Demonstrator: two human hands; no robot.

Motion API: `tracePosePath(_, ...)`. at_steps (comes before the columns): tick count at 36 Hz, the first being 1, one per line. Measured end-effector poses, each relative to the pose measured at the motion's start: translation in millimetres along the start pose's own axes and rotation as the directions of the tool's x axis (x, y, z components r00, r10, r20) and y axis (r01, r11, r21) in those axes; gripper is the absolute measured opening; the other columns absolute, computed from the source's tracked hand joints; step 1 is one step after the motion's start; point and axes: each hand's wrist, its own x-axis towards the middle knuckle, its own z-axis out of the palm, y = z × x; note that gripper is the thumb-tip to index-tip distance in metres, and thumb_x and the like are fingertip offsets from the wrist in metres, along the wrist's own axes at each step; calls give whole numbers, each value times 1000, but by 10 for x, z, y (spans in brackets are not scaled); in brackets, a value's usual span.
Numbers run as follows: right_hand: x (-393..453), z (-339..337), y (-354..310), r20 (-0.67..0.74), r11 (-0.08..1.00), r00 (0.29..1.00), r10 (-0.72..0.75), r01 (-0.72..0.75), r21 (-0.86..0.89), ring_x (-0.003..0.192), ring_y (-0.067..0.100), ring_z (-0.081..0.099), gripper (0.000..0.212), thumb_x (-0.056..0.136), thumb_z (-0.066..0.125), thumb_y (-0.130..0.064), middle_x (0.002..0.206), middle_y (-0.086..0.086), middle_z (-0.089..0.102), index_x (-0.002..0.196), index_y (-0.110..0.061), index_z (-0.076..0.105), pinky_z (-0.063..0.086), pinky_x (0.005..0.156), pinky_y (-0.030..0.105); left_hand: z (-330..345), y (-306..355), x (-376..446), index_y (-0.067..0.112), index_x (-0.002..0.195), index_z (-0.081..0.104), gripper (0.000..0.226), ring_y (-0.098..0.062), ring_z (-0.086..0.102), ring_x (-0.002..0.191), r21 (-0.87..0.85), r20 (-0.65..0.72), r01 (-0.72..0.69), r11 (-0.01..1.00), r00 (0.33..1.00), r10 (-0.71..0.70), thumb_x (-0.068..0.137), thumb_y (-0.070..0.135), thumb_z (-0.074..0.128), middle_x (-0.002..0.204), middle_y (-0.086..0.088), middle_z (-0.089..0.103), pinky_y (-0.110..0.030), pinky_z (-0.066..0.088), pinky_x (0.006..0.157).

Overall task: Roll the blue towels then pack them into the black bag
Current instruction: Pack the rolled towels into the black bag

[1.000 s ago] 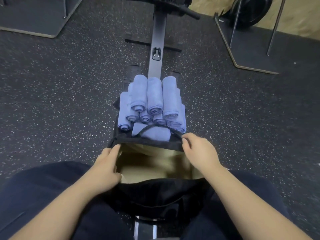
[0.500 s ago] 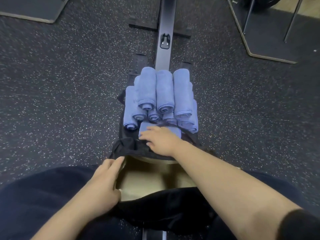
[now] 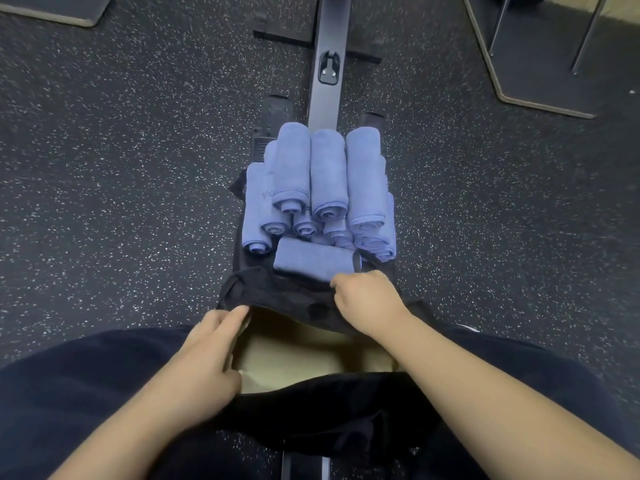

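Observation:
Several rolled blue towels (image 3: 327, 181) lie stacked in a pile ahead of me, ends toward me. One more rolled towel (image 3: 313, 259) lies crosswise at the front of the pile. The black bag (image 3: 277, 296) sits between my knees, its mouth open and its tan lining showing. My left hand (image 3: 207, 358) holds the bag's left rim, fingers inside the opening. My right hand (image 3: 367, 301) is curled over the far rim of the bag, right beside the crosswise towel. Whether it also touches that towel is hidden.
The pile rests on a rowing machine seat, and the dark rail (image 3: 327, 57) runs away from me. Speckled rubber floor (image 3: 121, 168) lies on both sides. Grey platform mats sit at the far left (image 3: 62, 8) and far right (image 3: 540, 64), the right one with metal legs.
My right hand left the bag's right rim, reached to the crosswise towel, and has drawn back slightly onto the far rim. My left hand stayed on the left rim. The view tilted down.

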Motion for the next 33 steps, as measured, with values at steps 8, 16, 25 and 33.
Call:
tracePosePath(8, -86, -61, 84, 276, 938, 929, 247, -301, 173, 103, 33, 59, 27, 94, 44, -23, 108, 15, 65, 106, -8, 64, 47, 83, 36, 3, 6, -13, 29, 150, 15, 87, 7, 19, 119, -8, -9, 8, 1000, 1000, -8, 79, 2, 56, 122, 23, 21, -11, 18, 97)
tracePosePath(16, 115, 36, 6, 58, 975, 998, -17, 3, 222, 129, 29, 36, 54, 80, 72, -22, 138, 8, 42, 128, -12, 50, 38, 102, 43, 17, -10, 3, 27, 149, 17, 86, 9, 22, 112, 3, -8, -21, 1000, 1000, 21, 78, 1, 58, 122, 21, 23, -8, 18, 93)
tracePosePath(25, 396, 365, -135, -22, 998, 998, 58, -58, 9, 102, 36, 59, 92, 45, 94, -26, 117, 20, 59, 126, -5, 56, 48, 90, 45, 19, -31, 54, 28, 148, 18, 85, -3, 25, 128, -18, -9, -29, 999, 1000, 29, 77, 1, 56, 124, 19, 25, -15, 20, 101)
tracePosePath(33, 502, 328, -226, -40, 992, 992, 119, -121, -44, 93, 26, 53, 54, 67, 73, -6, 104, 10, 54, 118, -8, 54, 44, 77, 32, 9, -39, 68, 29, 148, 17, 86, 1, 23, 128, -24, -3, -24, 999, 1000, 24, 78, 1, 57, 125, 21, 23, -11, 18, 99)
